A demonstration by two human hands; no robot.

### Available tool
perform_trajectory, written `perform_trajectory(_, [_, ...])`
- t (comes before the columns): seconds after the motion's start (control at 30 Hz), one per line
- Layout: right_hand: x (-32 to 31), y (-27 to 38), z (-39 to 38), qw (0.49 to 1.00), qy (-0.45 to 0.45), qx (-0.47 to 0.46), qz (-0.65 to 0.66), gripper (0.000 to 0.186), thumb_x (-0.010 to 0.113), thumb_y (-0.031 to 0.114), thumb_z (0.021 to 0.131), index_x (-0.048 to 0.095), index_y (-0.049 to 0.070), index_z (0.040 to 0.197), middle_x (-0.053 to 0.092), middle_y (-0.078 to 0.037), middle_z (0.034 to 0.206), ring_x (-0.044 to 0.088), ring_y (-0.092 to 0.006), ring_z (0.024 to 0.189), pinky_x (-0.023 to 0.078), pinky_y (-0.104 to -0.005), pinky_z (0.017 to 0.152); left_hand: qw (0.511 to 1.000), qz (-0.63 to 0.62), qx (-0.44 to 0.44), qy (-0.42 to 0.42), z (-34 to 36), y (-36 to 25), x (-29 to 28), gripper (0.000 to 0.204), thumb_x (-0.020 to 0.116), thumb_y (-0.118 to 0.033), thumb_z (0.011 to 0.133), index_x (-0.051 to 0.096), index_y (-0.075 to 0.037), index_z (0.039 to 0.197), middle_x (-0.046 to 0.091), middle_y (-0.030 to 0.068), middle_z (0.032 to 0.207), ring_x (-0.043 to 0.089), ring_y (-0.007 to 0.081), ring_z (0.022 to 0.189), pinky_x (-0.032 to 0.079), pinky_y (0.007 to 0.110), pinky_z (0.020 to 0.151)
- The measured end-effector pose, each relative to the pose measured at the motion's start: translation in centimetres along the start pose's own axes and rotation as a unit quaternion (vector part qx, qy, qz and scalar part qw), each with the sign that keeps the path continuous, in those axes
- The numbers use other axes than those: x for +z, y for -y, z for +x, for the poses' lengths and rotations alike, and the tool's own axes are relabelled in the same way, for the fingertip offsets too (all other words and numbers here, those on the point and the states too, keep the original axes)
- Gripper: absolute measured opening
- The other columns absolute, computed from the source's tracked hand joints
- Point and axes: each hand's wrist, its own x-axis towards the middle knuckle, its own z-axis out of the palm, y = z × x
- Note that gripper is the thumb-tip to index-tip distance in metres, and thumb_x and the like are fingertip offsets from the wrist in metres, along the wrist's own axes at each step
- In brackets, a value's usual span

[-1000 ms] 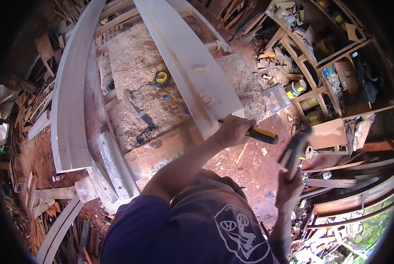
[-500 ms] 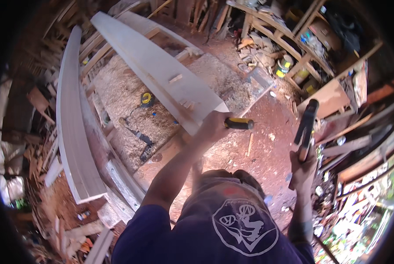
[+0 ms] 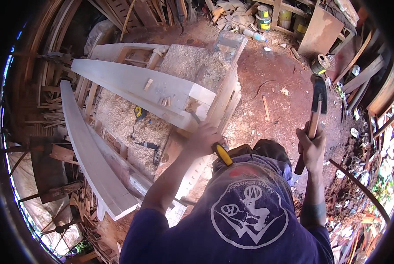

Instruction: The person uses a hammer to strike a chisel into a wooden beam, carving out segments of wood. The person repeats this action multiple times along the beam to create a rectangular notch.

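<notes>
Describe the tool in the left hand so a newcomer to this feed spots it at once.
Start at the big pale timber beam lying across the sawdust-covered bench. At its near cut end, the left hand grips a chisel, blade against the wood. Its bright yellow handle sets it apart from the dark-headed, wooden-handled hammer raised in the right hand.

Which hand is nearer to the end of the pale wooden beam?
Left. The left hand, holding a yellow-handled chisel, is right at the pale beam end; the right hand holds a hammer well away.
</notes>
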Motion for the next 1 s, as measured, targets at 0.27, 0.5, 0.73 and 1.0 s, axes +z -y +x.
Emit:
perform_trajectory(0.27, [-0.6, 0.5, 0.8, 0.996, 0.005, 0.023, 0.085, 0.015, 0.069, 0.006, 0.087, 0.054, 0.007, 0.085, 0.050, 0.002, 0.057, 0.046, -0.0067, 0.042, 0.033, -0.0243, 0.039, 0.892, -0.219, -0.289, -0.272, 4.7, 3.6, -7.4, 0.038, 0.068, -0.014, 0.095, 0.047, -0.007, 0.064, 0.043, -0.0033, 0.060, 0.041, 0.0123, 0.057, 0.034, 0.030, 0.055])
perform_trajectory(0.5, [0.7, 0.8, 0.5, 0.994, 0.060, 0.026, 0.082, 0.020, 0.068, 0.007, 0.088, 0.051, 0.008, 0.078, 0.049, 0.003, 0.056, 0.047, -0.0065, 0.043, 0.033, -0.0249, 0.039, 0.809, -0.416, -0.274, -0.311, 2.4, 5.4, -6.9, 0.035, 0.066, -0.012, 0.096, 0.046, -0.007, 0.067, 0.043, -0.0038, 0.064, 0.039, 0.0065, 0.063, 0.032, 0.028, 0.056])
perform_trajectory(0.73, [1.4, 0.5, 0.4, 0.990, 0.099, 0.041, 0.088, 0.020, 0.069, 0.009, 0.088, 0.050, 0.009, 0.080, 0.049, 0.004, 0.058, 0.046, -0.0060, 0.045, 0.033, -0.0243, 0.041, 0.948, -0.138, -0.197, -0.207, 2.0, 4.7, -4.1, 0.036, 0.069, -0.010, 0.094, 0.046, -0.007, 0.068, 0.043, -0.0039, 0.065, 0.036, 0.0064, 0.063, 0.031, 0.028, 0.057])
perform_trajectory(1.0, [0.7, 0.5, 0.7, 0.990, 0.093, 0.034, 0.105, 0.021, 0.070, 0.010, 0.089, 0.051, 0.009, 0.080, 0.049, 0.004, 0.057, 0.046, -0.0060, 0.044, 0.033, -0.0245, 0.040, 0.546, -0.612, -0.285, -0.496, -3.4, 12.0, -11.2, 0.042, 0.048, -0.026, 0.104, 0.037, -0.018, 0.064, 0.035, -0.0057, 0.053, 0.032, 0.0101, 0.046, 0.031, 0.027, 0.053])
